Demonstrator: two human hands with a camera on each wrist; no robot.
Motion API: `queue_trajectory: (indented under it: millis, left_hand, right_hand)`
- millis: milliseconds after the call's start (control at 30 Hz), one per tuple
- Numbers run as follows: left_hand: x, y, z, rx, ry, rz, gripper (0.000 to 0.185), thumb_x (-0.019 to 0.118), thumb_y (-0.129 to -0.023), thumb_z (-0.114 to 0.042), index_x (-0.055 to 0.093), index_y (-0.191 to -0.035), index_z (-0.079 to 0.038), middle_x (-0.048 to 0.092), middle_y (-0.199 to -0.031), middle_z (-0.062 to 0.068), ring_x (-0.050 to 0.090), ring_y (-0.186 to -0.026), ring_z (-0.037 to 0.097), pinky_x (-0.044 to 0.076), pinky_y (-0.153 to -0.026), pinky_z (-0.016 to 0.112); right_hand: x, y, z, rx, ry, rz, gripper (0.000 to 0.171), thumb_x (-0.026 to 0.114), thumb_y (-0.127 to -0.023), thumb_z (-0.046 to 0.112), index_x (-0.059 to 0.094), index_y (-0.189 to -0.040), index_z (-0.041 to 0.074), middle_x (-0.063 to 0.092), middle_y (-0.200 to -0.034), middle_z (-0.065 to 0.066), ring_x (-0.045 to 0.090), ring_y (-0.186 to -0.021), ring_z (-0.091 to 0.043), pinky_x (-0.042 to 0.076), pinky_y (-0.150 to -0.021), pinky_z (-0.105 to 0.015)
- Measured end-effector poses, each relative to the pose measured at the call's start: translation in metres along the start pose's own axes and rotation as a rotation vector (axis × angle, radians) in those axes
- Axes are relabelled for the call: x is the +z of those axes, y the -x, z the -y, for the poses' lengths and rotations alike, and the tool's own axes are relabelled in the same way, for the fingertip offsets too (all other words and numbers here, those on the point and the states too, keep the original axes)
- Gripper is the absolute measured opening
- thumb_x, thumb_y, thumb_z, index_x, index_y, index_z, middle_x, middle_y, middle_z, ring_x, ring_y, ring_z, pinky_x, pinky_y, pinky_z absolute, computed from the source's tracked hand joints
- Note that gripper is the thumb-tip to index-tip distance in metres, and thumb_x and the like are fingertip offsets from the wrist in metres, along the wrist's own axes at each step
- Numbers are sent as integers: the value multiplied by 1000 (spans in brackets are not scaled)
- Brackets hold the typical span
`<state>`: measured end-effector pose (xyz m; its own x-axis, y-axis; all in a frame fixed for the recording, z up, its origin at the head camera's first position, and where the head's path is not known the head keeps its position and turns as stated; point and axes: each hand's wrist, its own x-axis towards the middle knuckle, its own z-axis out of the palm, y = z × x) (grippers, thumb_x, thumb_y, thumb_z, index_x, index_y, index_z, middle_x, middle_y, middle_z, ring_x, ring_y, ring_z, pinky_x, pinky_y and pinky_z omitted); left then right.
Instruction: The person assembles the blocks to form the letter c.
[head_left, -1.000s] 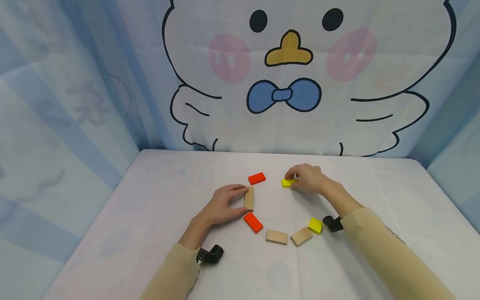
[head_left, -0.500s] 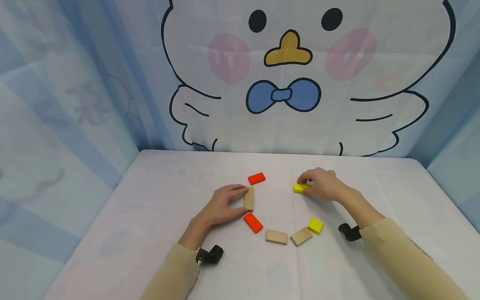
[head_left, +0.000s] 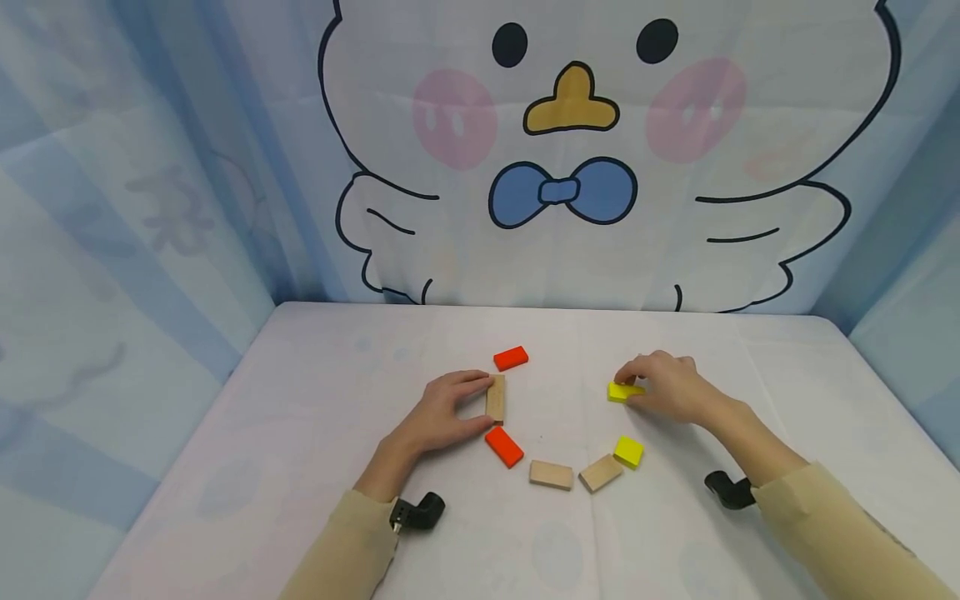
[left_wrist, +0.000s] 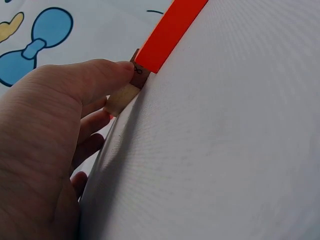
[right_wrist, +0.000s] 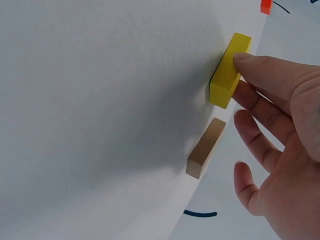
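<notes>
Right now my right hand (head_left: 671, 392) has its grip on a yellow block (head_left: 624, 391), fingertips (right_wrist: 245, 62) curled over its top edge while it lies flat on the desk (head_left: 315, 392), at the right side of a loose ring of blocks. That block sticks out to the left of my knuckles, so only its near end shows from above. My left hand (head_left: 446, 412) grasps a plain wooden block (head_left: 496, 398) at the ring's left side, thumb at the near end and forefinger at the far end, the block lying lengthwise away from me. Just below it, touching or nearly so, lies an orange block (head_left: 504, 446), turned aslant. Further round the near side come two more wooden blocks (head_left: 551, 475), set end toward end, and then a second yellow block (head_left: 628, 452), close below my right hand but apart from it. Another orange block (head_left: 511, 358) lies alone at the far side. Behind the desk hangs a cartoon bird curtain (head_left: 570, 167).
</notes>
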<state>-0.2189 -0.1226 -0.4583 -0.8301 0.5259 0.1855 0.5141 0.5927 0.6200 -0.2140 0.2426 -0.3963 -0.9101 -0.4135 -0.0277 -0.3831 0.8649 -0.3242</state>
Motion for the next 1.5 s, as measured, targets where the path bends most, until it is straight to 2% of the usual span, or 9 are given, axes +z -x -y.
queue_trajectory:
  millis: [133,300,500,733,1033,1267,1500]
  left_hand:
    - [0,1,0,-7,12,-2,57,75,-90,-28,60,-142,-9,55,-144,8,44,-136,30,30,-113,56]
    - [0,0,0,-9,7,-5,58,75,-90,-29,60,-143,-10,54,-145,8,44,-136,30,29,-114,55]
    - [-1,0,0,-7,6,-10,58,75,-89,-27,60,-142,-9,55,-144,9,44,-136,30,30,-113,55]
    - [-1,0,1,-2,2,-2,57,75,-89,-28,60,-142,-9,55,-144,8,45,-136,30,31,-113,55]
    - [-1,0,2,10,2,-3,57,76,-89,-27,61,-141,-8,55,-144,9,45,-136,30,31,-113,55]
    - [0,0,2,5,-6,2,58,75,-89,-29,60,-142,-9,54,-144,9,44,-136,30,31,-113,55]
    - [-1,0,1,15,1,-7,57,75,-89,-27,61,-141,-8,55,-143,9,46,-134,30,34,-112,53]
  right_hand:
    - [-2,1,0,3,-5,-11,26,78,-85,10,74,-111,8,70,-99,1,58,-98,-30,37,-79,-57]
    - [-10,0,-8,52,-48,-66,28,74,-89,13,73,-115,4,71,-109,-10,60,-103,-36,36,-78,-55]
    - [-14,-4,-23,114,-81,-126,32,70,-94,17,70,-121,1,67,-121,-19,57,-110,-41,35,-85,-65]
    - [-11,-7,-40,193,-75,-101,36,71,-93,18,66,-123,-2,66,-121,-21,56,-110,-42,35,-84,-68]
    - [-7,-11,-50,234,-79,-59,34,73,-92,16,66,-118,-4,66,-110,-19,56,-100,-40,35,-82,-69]
    - [-8,-18,-44,218,-90,-77,30,71,-93,15,67,-119,-1,66,-112,-18,56,-105,-41,35,-86,-70]
    - [-12,-38,-19,167,-105,-73,27,69,-94,12,68,-118,1,67,-111,-16,55,-106,-39,36,-89,-67]
